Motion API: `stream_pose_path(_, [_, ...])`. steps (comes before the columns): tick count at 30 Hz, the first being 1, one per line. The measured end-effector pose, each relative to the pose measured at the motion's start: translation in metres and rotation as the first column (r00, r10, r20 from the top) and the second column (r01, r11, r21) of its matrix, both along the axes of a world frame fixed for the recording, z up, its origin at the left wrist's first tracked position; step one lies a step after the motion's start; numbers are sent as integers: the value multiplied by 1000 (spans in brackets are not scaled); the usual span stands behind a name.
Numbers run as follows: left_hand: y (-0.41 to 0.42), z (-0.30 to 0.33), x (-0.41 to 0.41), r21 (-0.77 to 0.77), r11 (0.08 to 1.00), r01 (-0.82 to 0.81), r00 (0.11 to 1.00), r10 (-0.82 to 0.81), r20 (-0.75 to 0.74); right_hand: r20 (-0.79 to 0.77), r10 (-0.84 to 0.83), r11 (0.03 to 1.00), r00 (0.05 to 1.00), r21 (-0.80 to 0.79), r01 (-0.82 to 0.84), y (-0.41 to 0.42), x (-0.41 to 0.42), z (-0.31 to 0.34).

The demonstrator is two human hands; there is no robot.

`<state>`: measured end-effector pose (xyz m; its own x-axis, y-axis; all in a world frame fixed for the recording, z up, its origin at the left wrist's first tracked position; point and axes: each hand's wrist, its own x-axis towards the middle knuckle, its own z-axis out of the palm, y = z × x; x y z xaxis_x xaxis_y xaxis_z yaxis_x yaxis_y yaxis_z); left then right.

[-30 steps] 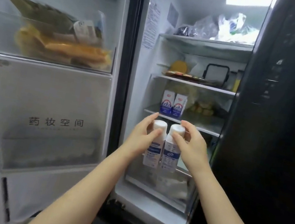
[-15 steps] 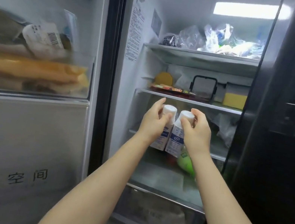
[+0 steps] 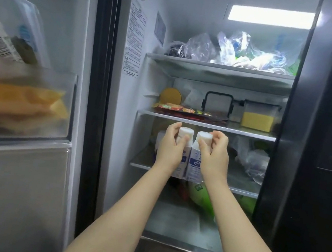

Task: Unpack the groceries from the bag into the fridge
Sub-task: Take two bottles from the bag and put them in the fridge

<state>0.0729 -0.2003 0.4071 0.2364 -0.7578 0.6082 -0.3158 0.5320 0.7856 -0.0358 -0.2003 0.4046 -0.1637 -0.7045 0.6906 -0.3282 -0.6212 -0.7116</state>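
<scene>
The fridge stands open in front of me. My left hand (image 3: 171,146) grips a white bottle with a blue label, the left bottle (image 3: 185,135), around its neck. My right hand (image 3: 213,153) grips a matching right bottle (image 3: 195,164) the same way. The two bottles are upright and side by side, touching, at the front of the third glass shelf (image 3: 244,192). Whether their bases rest on the shelf I cannot tell. A carton sits partly hidden behind my left hand.
The second shelf (image 3: 205,124) just above the bottles holds a red packet, a yellow lid and lidded containers (image 3: 257,117). Plastic bags (image 3: 252,161) lie right of the bottles. A green item (image 3: 203,199) sits below. The left door bin (image 3: 21,100) holds yellow packets.
Both hands have carried the two bottles up and forward into the fridge, from below the third shelf to its front. My view has moved closer to the fridge.
</scene>
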Motion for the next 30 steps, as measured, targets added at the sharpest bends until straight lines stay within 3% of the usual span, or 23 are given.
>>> stream_pose_path(6, [-15,-23,-4,-23,999,-26,973,31,227,-202,-26,1000,979,3,27,-21,-1,-28])
stream_pose_path(11, [-16,-52,3,-57,997,-59,903,77,422,-278,-54,998,959,-30,48,-26,-5,-53])
stream_pose_path(15, [-10,-69,5,-119,976,-185,834,219,507,-331,-162,986,930,-92,139,-23,-8,-67])
stream_pose_path(22, [-16,-69,6,-72,979,-190,851,201,486,-371,-124,992,920,-63,108,-24,-10,-69])
stream_pose_path(30, [-27,-61,7,-43,946,-322,768,287,572,-427,-190,980,884,-24,199,-36,-7,-64])
